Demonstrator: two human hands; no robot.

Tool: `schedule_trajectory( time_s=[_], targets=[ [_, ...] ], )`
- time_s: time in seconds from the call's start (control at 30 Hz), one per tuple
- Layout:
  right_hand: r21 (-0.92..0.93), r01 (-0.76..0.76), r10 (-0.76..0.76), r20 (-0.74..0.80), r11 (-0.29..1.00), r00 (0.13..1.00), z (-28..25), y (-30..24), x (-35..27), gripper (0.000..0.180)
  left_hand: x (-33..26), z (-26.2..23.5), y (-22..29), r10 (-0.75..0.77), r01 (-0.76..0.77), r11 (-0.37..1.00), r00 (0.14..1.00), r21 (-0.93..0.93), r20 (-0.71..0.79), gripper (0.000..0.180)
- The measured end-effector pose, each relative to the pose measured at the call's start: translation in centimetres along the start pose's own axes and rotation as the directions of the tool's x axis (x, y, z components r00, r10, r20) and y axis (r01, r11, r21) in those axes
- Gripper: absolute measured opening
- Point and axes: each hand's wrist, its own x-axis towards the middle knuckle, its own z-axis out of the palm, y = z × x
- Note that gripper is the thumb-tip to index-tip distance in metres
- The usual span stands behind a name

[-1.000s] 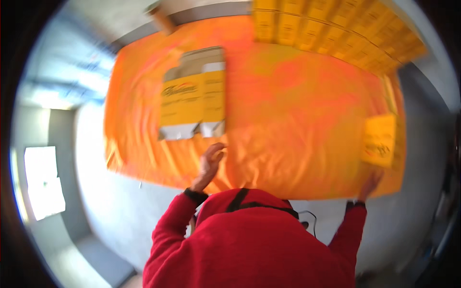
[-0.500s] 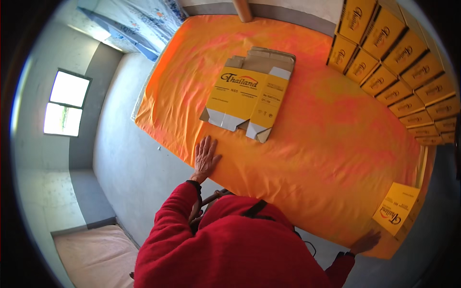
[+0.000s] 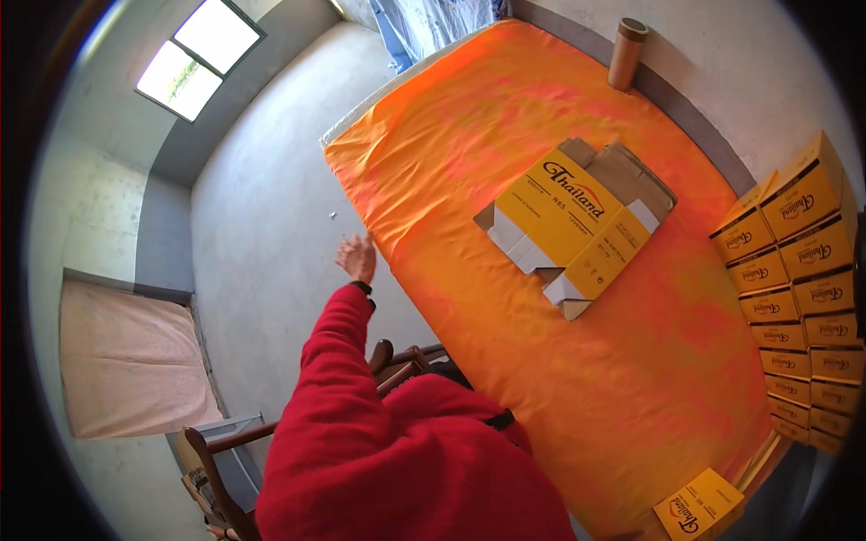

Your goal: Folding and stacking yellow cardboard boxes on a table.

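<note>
Orange cloth (image 3: 487,361) covers the table. Flattened yellow carton (image 3: 577,212) lies on it, printed face up, white flaps spread toward the near side. No hand on it; lying flat, it should stay put by itself. Left hand (image 3: 357,259) is off the table's left edge, above the floor (image 3: 271,180), fingers loosely apart, nothing visible in it. Probably just carried wide by the outstretched arm, not gripping for support. Right hand (image 3: 645,534) barely shows at the bottom rim, next to the small yellow box (image 3: 699,505); can't tell if it grips, touches or only sits beside it. That box sits at the near right corner, likely for easy reach on that side. Box stack (image 3: 794,279) runs along the right side in tidy rows, probably for stability and to save room. Brown cylinder (image 3: 626,54) stands upright by the wall (image 3: 722,81), presumably out of the way.
</note>
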Motion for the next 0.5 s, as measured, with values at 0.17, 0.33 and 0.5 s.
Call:
schedule_trajectory(
  time_s=[0.17, 0.33, 0.5],
  targets=[
    [-0.151, 0.212, -0.223, -0.063, 0.966, 0.973, 0.3, -0.7, -2.6, 0.047, 9.3, -0.6, -1.8, 0.165, -0.194, 0.973, 0.963, -0.121, -0.215, 0.032],
    [0.182, -0.040, -0.020, 0.317, 0.982, 0.948, -9.5, -5.8, -8.9, 0.064, 16.1, -0.4, 5.2, 0.365, -0.369, 0.884, 0.929, -0.287, -0.069, 0.035],
    [0.276, 0.461, -0.470, -0.037, 0.843, 0.882, -13.5, -11.5, -14.9, 0.058, 22.8, 4.2, 12.0, 0.417, -0.464, 0.822, 0.886, -0.330, -0.205, 0.043]
  ],
)
